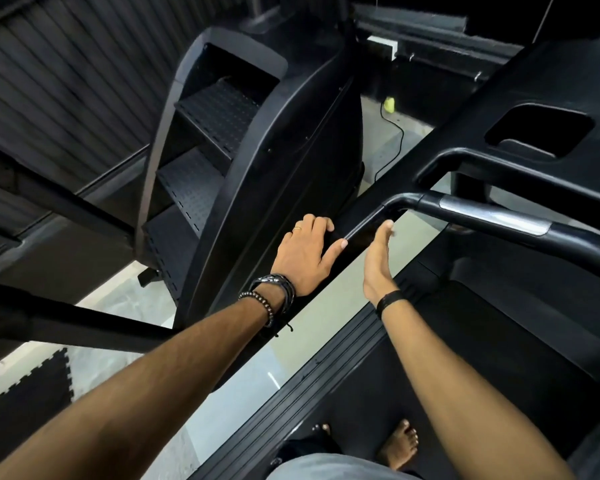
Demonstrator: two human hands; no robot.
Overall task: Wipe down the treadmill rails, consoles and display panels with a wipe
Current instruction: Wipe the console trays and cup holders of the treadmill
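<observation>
I stand barefoot on the treadmill belt (499,358). My left hand (303,252) lies on the black left side rail (388,188), thumb spread and fingers curled over a dark bunched thing that looks like a black wipe (326,235), hard to tell from the rail. My right hand (378,261) is held edge-on just right of the rail, fingers straight and holding nothing, its fingertips below the bend of the glossy black handlebar (465,213). The console (541,84) with a cup recess rises at the upper right.
A black stair-climber machine (257,150) stands close against the rail on the left. A thin cable (394,140) and a small yellow object (390,105) lie on the floor beyond. Foam mat tiles (25,400) cover the floor at lower left.
</observation>
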